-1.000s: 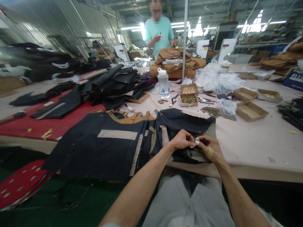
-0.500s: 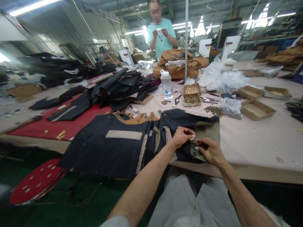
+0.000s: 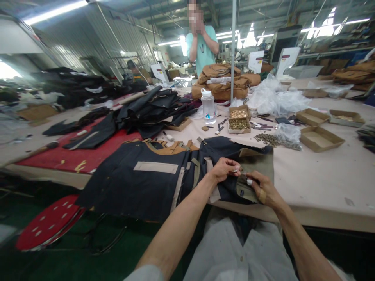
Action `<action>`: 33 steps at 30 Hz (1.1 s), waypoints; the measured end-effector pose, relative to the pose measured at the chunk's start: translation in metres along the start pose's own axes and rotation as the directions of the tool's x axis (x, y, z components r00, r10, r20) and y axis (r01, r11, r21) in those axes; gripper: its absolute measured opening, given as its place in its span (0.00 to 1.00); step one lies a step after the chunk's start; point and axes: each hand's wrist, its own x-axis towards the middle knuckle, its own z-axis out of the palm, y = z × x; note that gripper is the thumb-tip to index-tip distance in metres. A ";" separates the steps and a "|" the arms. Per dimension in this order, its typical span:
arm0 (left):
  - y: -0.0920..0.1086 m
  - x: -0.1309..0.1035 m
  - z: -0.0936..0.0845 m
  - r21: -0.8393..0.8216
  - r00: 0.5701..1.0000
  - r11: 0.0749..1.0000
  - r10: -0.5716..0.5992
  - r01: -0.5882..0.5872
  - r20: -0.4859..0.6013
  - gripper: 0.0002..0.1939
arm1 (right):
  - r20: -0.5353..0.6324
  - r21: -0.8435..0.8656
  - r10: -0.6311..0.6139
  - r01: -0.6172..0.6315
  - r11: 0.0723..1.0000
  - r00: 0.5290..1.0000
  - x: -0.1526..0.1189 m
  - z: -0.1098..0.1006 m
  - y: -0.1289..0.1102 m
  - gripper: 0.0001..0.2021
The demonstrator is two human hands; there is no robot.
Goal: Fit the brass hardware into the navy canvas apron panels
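Dark cloth pieces (image 3: 117, 175) with tan strips lie along the table's front edge. Over their right end, above a piece with an olive-brown lining (image 3: 260, 164), my two hands are close together. My left hand (image 3: 227, 169) is closed in a pinch on something small that I cannot make out. Just to its right, my right hand (image 3: 260, 187) is also pinched, with white wrapping on a fingertip and a tan band near the thumb; what it holds is too small to name.
Beyond the cloth stand a clear bottle (image 3: 208, 107), a box of small metal parts (image 3: 239, 125), loose studs (image 3: 266, 139) and open cardboard boxes (image 3: 321, 138). A red stool (image 3: 49, 222) is at lower left. A person (image 3: 202, 47) stands across the table.
My hands have drawn slightly apart, and the right fingers have shifted at the pinch. The person across has raised both hands to the face. The view has shifted slightly.
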 end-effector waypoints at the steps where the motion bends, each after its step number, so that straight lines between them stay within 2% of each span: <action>1: 0.000 0.001 -0.002 -0.011 1.000 1.000 0.003 -0.002 0.010 0.27 | -0.006 0.009 -0.001 0.001 1.000 1.000 0.000 0.000 0.000 0.13; 7: 0.006 0.001 -0.003 -0.051 0.993 0.997 -0.044 0.050 0.107 0.23 | -0.040 0.011 -0.002 0.002 1.000 0.999 -0.001 0.001 0.005 0.12; 13: 0.014 -0.001 0.007 0.112 0.986 0.987 -0.130 0.118 0.108 0.19 | -0.023 0.034 0.011 -0.011 0.999 1.000 -0.001 0.000 0.000 0.12; 18: 0.014 -0.001 0.020 0.337 0.984 0.928 -0.178 0.161 0.020 0.07 | -0.012 0.025 0.028 -0.028 0.999 1.000 -0.001 -0.002 -0.004 0.12; 21: 0.013 -0.001 0.027 0.405 0.980 0.893 -0.193 0.195 -0.047 0.03 | -0.057 0.034 0.037 -0.035 0.999 0.998 -0.001 -0.003 -0.004 0.10; 24: 0.014 0.001 0.034 0.455 0.975 0.862 -0.201 0.223 -0.098 0.02 | -0.121 0.094 0.037 -0.025 0.995 0.992 -0.003 -0.006 -0.006 0.14; 26: 0.017 0.002 0.040 0.519 0.972 0.822 -0.202 0.236 -0.123 0.02 | -0.123 0.130 0.022 -0.006 0.992 0.992 -0.003 -0.009 -0.008 0.15; 30: 0.022 -0.001 0.059 0.607 0.961 0.746 -0.194 0.275 -0.197 0.03 | -0.153 0.175 0.028 -0.001 0.985 0.988 -0.005 -0.011 -0.014 0.03; 33: 0.020 -0.006 0.070 0.602 0.949 0.738 -0.181 0.304 -0.258 0.06 | -0.162 0.196 0.035 -0.003 0.981 0.986 -0.004 -0.011 -0.016 0.03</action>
